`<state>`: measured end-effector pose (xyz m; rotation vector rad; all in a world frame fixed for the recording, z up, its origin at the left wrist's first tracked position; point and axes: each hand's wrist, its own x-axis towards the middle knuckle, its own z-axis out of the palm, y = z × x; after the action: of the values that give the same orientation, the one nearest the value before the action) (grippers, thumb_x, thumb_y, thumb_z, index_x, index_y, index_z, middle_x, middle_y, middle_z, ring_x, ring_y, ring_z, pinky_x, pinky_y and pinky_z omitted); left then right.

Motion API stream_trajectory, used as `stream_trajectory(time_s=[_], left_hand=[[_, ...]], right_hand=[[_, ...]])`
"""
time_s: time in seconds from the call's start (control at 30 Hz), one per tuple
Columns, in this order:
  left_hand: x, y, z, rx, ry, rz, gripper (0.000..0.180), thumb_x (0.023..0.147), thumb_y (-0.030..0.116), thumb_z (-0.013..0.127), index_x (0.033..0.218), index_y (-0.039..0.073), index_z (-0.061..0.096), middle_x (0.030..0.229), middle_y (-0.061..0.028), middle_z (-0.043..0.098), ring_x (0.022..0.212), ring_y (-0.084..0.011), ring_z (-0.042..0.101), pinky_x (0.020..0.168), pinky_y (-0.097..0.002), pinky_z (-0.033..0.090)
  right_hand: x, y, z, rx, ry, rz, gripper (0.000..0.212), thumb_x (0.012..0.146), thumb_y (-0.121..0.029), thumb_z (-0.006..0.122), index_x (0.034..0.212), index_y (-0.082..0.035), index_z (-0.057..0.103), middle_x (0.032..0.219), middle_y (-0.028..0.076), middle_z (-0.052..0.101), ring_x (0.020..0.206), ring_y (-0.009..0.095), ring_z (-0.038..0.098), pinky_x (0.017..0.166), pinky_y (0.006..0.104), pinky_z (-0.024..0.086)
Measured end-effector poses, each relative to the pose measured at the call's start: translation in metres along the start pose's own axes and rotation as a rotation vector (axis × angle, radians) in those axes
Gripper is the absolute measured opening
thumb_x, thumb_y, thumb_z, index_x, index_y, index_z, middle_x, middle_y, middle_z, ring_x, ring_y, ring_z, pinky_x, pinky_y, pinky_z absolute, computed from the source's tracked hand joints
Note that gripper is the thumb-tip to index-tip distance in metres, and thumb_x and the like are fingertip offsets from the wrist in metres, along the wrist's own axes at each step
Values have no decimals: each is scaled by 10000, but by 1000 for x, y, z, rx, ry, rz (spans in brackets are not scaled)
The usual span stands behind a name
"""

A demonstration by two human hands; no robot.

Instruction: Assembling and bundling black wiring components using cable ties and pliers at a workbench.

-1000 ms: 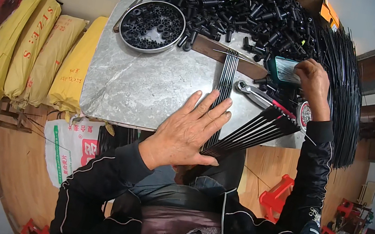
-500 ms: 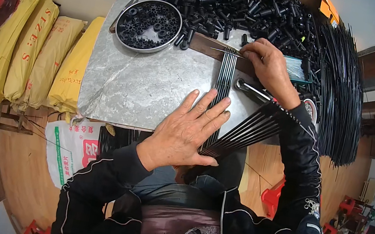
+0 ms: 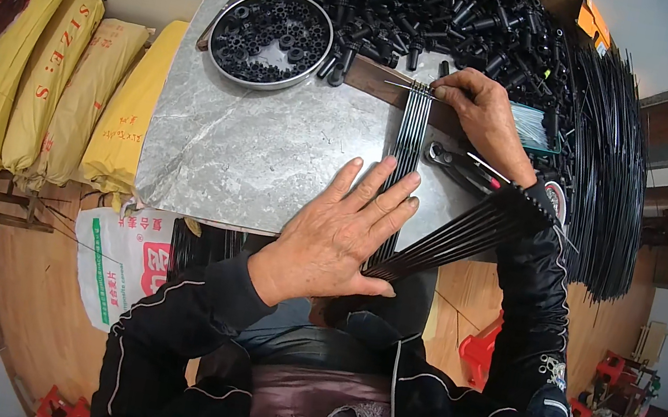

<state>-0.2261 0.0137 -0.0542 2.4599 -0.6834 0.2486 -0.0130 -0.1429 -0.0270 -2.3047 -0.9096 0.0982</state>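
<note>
My left hand [image 3: 343, 232] lies flat with its fingers spread across a row of thin black metal rods [image 3: 409, 137], which look like umbrella ribs. These run side by side up the grey table [image 3: 246, 148]. At their far ends my right hand [image 3: 489, 115] pinches a thin metal wire [image 3: 400, 85], which crosses the rod tips over a wooden strip [image 3: 371, 77]. More of the black rods [image 3: 458, 239] fan out from beneath my left hand towards my right forearm. Between the two groups lie black-handled pincers [image 3: 450, 159], partly covered.
A round metal bowl [image 3: 325, 55] of small black rings stands at the left. Black tubular plastic parts [image 3: 440, 13] are heaped behind. Rightward are a green tray [image 3: 552, 149] of thin pale wires and a long black rod bundle [image 3: 606, 185]. Yellow sacks [image 3: 10, 71] line the left wall.
The view has shifted slightly. My right hand still pinches the wire at the rod tips, and my left hand stays spread on the rods. The pincers show more clearly.
</note>
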Motion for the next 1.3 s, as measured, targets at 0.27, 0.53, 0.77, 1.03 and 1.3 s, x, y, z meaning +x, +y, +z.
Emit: stream_trajectory(time_s=[0.27, 0.53, 0.77, 1.03, 1.3], left_hand=[[-1, 1, 0, -8, 9, -1, 900, 680, 553, 711, 1287, -59, 452, 1482, -194, 306, 1391, -399, 229, 1119, -533, 199], [-2, 0, 2, 10, -1, -15, 898, 694, 565, 703, 1312, -33, 445, 1488, -186, 299, 1398, -392, 215, 1126, -530, 189], [-1, 1, 1, 19, -13, -9, 899, 702, 577, 692, 1318, -29, 442, 1483, -186, 303, 1398, -391, 212, 1130, -525, 183], [-3, 0, 2, 27, -25, -23, 910, 709, 583, 683, 1340, -18, 421, 1489, -184, 291, 1396, -391, 212, 1130, -524, 181], [1, -1, 0, 27, -24, -12, 919, 700, 579, 688, 1325, -41, 423, 1489, -187, 290, 1396, -390, 211, 1126, -528, 188]], right_hand=[[2, 0, 7, 97, 36, 123, 149, 901, -105, 600, 922, 33, 652, 819, 44, 641, 757, 85, 555, 702, 240, 468], [-2, -8, 0, 158, -33, 73, 120, 915, -72, 569, 962, 27, 619, 850, 29, 634, 788, 73, 540, 729, 225, 455], [6, 4, 12, 256, 24, 30, 114, 856, -16, 612, 965, 14, 627, 850, 51, 656, 789, 101, 591, 733, 255, 487], [4, -4, 10, 185, 108, -29, 178, 866, -14, 616, 1042, 14, 610, 958, 57, 665, 914, 106, 604, 812, 236, 476], [-1, -3, -6, -301, 80, -219, 137, 799, -44, 611, 923, -17, 664, 848, 130, 643, 796, 316, 606, 723, 370, 481]])
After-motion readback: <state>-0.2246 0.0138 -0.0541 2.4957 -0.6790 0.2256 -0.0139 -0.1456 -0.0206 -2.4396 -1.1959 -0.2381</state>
